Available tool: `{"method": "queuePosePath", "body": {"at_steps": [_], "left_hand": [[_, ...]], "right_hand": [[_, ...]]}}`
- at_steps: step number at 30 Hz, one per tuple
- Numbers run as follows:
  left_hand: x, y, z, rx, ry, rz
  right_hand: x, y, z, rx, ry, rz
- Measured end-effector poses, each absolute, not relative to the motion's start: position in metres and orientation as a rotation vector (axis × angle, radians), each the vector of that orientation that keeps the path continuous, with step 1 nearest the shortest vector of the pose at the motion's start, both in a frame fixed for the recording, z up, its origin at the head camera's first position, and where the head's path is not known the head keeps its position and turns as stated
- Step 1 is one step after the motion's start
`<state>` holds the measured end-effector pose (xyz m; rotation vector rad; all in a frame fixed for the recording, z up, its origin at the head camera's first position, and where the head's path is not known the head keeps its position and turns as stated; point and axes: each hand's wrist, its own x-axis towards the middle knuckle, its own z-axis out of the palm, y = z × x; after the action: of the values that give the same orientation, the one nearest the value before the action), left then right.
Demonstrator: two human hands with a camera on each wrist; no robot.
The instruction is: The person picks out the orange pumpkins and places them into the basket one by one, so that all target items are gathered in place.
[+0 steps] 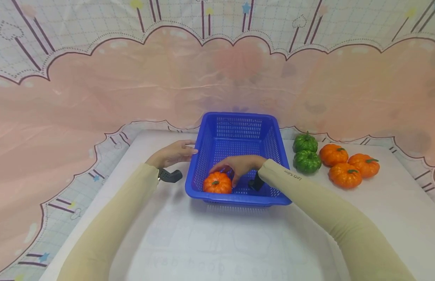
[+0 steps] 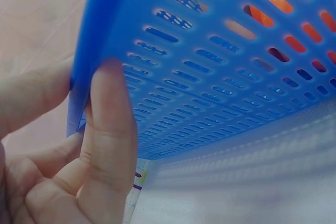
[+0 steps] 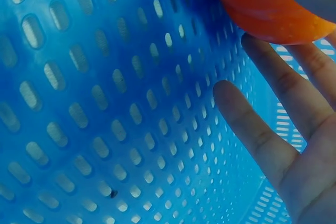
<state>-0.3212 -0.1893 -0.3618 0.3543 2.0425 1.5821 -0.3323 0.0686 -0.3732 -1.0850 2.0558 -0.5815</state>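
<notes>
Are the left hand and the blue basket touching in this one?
Touching. The left wrist view shows the left hand gripping the blue basket by its rim, with fingers on both sides.

We get bright, diffuse light over the smooth white bench [image 1: 168, 234], soft shadows below the left grip [image 1: 175, 152], and dim, bluish softness around the right grip [image 1: 243, 164].

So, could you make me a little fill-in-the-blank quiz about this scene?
1. The hand gripping the rim of the blue perforated plastic basket is the ____ one.
2. The other hand touches a round ribbed ____ pumpkin inside it.
3. On the white table, ____ glossy green ribbed pumpkins sit outside the basket.
4. Beside them lie ____ orange pumpkins.

Missing words: left; orange; two; three.
</notes>
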Motion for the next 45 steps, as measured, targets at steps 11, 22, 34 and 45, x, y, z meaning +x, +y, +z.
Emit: {"method": "queuePosePath", "body": {"at_steps": [11,22,34,45], "left_hand": [[-0.322,-0.189,-0.362,0.342,2.051,1.592],[-0.32,-0.189,-0.359,0.323,2.054,1.59],[-0.321,-0.188,-0.36,0.326,2.048,1.589],[-0.32,-0.188,-0.36,0.302,2.055,1.586]], "right_hand": [[-0.335,0.072,-0.37,-1.069,2.011,-0.675],[-0.34,0.077,-0.365,-1.091,1.982,-0.767],[-0.342,0.082,-0.359,-1.126,1.968,-0.884],[-0.346,0.088,-0.357,-1.146,1.978,-0.982]]}}
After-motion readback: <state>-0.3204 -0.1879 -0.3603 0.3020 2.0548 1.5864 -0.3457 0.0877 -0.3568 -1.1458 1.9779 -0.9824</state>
